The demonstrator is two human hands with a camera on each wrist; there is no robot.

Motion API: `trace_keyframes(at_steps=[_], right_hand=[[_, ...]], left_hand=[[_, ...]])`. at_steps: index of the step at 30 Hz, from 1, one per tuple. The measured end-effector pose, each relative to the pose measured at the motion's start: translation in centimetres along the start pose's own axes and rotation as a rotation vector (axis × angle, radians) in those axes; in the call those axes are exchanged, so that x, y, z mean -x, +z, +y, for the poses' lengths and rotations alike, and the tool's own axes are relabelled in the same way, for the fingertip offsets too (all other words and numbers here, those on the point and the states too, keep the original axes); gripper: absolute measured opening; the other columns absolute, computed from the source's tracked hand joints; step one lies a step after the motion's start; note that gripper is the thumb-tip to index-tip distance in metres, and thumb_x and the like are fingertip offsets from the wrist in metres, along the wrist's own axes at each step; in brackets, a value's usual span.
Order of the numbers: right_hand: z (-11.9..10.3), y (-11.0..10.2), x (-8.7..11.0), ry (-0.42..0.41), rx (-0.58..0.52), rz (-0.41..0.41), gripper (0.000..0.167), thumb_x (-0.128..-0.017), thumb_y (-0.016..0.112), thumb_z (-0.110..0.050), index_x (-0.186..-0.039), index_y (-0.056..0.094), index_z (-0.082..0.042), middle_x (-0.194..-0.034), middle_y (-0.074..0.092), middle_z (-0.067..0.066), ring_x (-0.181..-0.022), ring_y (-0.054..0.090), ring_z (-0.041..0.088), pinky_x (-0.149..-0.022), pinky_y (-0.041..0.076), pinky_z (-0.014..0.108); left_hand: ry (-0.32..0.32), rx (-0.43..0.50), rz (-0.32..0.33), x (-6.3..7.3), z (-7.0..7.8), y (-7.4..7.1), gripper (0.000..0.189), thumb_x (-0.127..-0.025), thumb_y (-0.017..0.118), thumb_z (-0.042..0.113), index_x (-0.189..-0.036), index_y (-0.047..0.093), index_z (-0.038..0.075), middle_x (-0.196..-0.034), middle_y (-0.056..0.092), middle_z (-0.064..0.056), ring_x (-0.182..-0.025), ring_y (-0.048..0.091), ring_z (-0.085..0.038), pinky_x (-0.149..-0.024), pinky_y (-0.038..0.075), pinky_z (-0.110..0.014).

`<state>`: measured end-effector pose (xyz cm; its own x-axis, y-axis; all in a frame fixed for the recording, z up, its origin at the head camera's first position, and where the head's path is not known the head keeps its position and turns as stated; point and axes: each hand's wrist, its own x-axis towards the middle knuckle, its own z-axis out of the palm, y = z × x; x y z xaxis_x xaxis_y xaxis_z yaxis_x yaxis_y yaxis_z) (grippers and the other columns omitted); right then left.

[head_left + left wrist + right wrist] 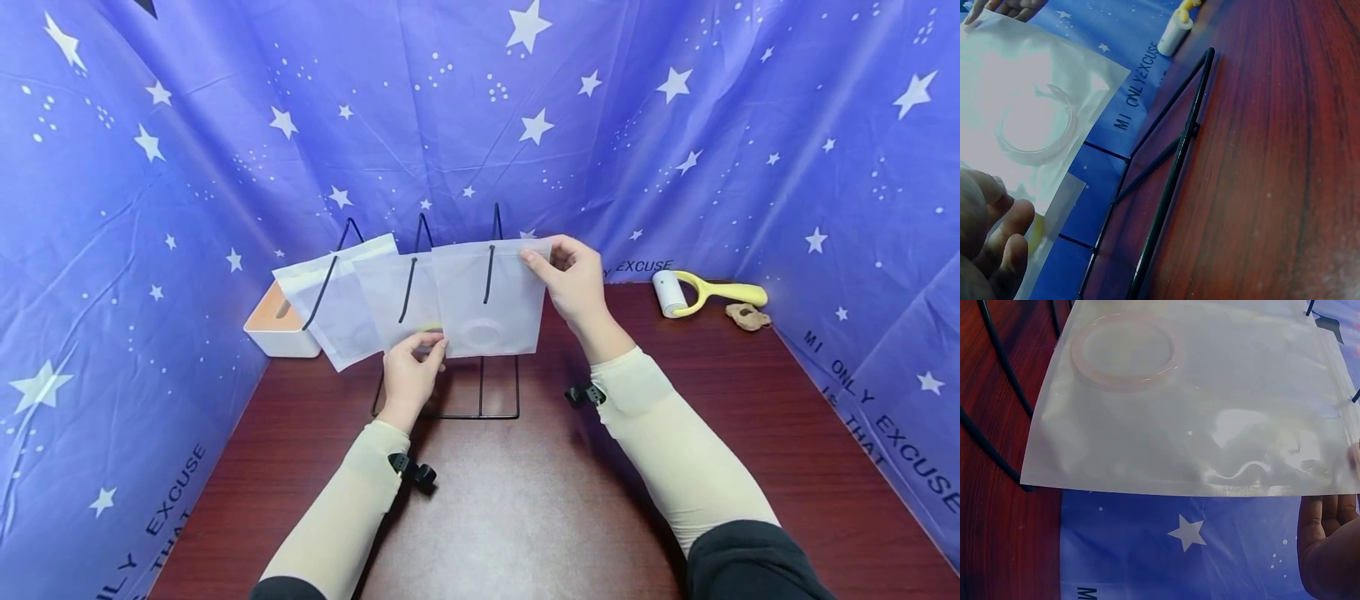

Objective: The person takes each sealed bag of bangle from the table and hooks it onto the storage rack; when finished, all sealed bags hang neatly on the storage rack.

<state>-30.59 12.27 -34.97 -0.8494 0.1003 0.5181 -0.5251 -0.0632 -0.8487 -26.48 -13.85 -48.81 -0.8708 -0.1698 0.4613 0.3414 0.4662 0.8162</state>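
A frosted plastic bag [498, 308] hangs on the right hook of a black wire rack [518, 387]. Inside it shows a pale pinkish ring [1125, 350], like a bangle. With thumb and fingers, my right hand [577, 279] pinches this bag's upper right corner. My left hand [411, 375] pinches at its lower left corner, below the middle bag. That middle frosted bag [390, 287] hangs on the centre hook, a bit of yellow [1036, 234] showing through it. A third frosted bag [341, 312] tilts on the left hook.
Behind the left bag stands a white box [281, 343] with a wooden-looking lid. At the table's back right lie a yellow-handled roller [712, 292] and a small brown lump [747, 317]. A blue star-printed curtain [450, 108] encloses the reddish wooden table [600, 517].
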Motion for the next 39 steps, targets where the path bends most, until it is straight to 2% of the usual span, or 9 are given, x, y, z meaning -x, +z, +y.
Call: trace_keyframes(at_steps=[9, 13, 14, 17, 20, 24, 30, 34, 39], right_hand=[[1.4, -1.0, 0.5, 0.035, 0.029, -0.01, 0.027, -0.089, 0.084, -0.004, -0.106, 0.072, 0.013, -0.086, 0.073, 0.0, -0.075, 0.066, 0.013, -0.067, 0.054, 0.025], [1.7, -1.4, 0.9, 0.052, 0.044, -0.019, 0.029, -0.088, 0.086, -0.008, -0.107, 0.073, 0.011, -0.09, 0.075, 0.003, -0.078, 0.068, 0.015, -0.069, 0.058, 0.027], [1.8, -1.5, 1.0, 0.053, 0.046, -0.022, 0.03, -0.088, 0.086, -0.008, -0.107, 0.073, 0.01, -0.091, 0.075, 0.002, -0.079, 0.068, 0.015, -0.07, 0.058, 0.027], [2.2, -1.9, 1.1, 0.054, 0.06, -0.028, 0.029, -0.087, 0.086, -0.006, -0.107, 0.073, 0.01, -0.089, 0.074, 0.0, -0.079, 0.067, 0.014, -0.07, 0.057, 0.025], [2.7, -2.3, 1.3, 0.044, 0.072, -0.044, 0.028, -0.087, 0.085, -0.002, -0.108, 0.072, 0.011, -0.086, 0.073, -0.001, -0.076, 0.065, 0.011, -0.069, 0.053, 0.022], [3.2, -3.2, 1.7, 0.045, 0.11, -0.078, 0.028, -0.087, 0.083, 0.002, -0.11, 0.071, 0.013, -0.088, 0.075, 0.005, -0.075, 0.065, 0.011, -0.069, 0.052, 0.021], [3.4, -5.1, 2.9, 0.057, 0.181, -0.118, 0.031, -0.09, 0.083, -0.006, -0.117, 0.072, 0.006, -0.103, 0.076, 0.016, -0.087, 0.07, 0.014, -0.078, 0.054, 0.024], [3.6, -6.4, 3.9, 0.068, 0.166, -0.133, 0.033, -0.091, 0.083, -0.007, -0.119, 0.071, 0.006, -0.11, 0.074, 0.025, -0.091, 0.071, 0.015, -0.082, 0.055, 0.025], [3.5, -8.4, 5.2, 0.085, 0.203, -0.159, 0.034, -0.091, 0.083, -0.008, -0.12, 0.071, 0.002, -0.111, 0.074, 0.023, -0.094, 0.072, 0.015, -0.084, 0.056, 0.023]], left_hand=[[-0.017, 0.033, -0.005, 0.3, -0.2, -0.2, 0.01, -0.097, 0.077, 0.021, -0.105, 0.081, 0.015, -0.083, 0.078, -0.001, -0.058, 0.072, -0.021, -0.048, 0.053, -0.028], [-0.005, 0.052, -0.001, 0.5, -0.3, -0.6, 0.01, -0.096, 0.079, 0.023, -0.103, 0.082, 0.015, -0.082, 0.077, 0.002, -0.057, 0.072, -0.023, -0.05, 0.054, -0.028], [0.0, 0.051, 0.002, 0.5, -0.4, -0.7, 0.01, -0.096, 0.079, 0.024, -0.102, 0.082, 0.016, -0.082, 0.077, 0.002, -0.057, 0.072, -0.023, -0.054, 0.055, -0.026], [0.019, 0.039, 0.01, 0.7, -0.6, -1.0, 0.009, -0.095, 0.08, 0.026, -0.1, 0.081, 0.018, -0.08, 0.076, 0.005, -0.056, 0.071, -0.02, -0.056, 0.054, -0.024], [0.029, 0.029, 0.01, 0.9, -0.8, -1.4, 0.009, -0.095, 0.081, 0.028, -0.099, 0.081, 0.02, -0.078, 0.076, 0.006, -0.055, 0.07, -0.017, -0.054, 0.053, -0.024], [0.028, 0.02, 0.001, 1.2, -0.9, -2.0, 0.007, -0.094, 0.082, 0.026, -0.098, 0.081, 0.021, -0.076, 0.075, 0.007, -0.054, 0.069, -0.018, -0.048, 0.05, -0.024], [0.055, -0.028, -0.028, 2.0, -1.1, -3.5, 0.013, -0.095, 0.081, 0.028, -0.101, 0.082, 0.017, -0.076, 0.075, 0.008, -0.054, 0.068, -0.018, -0.044, 0.046, -0.024], [0.088, -0.084, -0.073, 2.5, -1.5, -5.0, 0.015, -0.095, 0.081, 0.033, -0.101, 0.081, 0.02, -0.081, 0.075, 0.012, -0.056, 0.065, -0.011, -0.051, 0.048, -0.024], [0.133, -0.18, -0.135, 2.9, -2.1, -6.9, 0.013, -0.093, 0.083, 0.033, -0.1, 0.081, 0.022, -0.083, 0.075, 0.015, -0.064, 0.066, -0.006, -0.059, 0.052, -0.025]])
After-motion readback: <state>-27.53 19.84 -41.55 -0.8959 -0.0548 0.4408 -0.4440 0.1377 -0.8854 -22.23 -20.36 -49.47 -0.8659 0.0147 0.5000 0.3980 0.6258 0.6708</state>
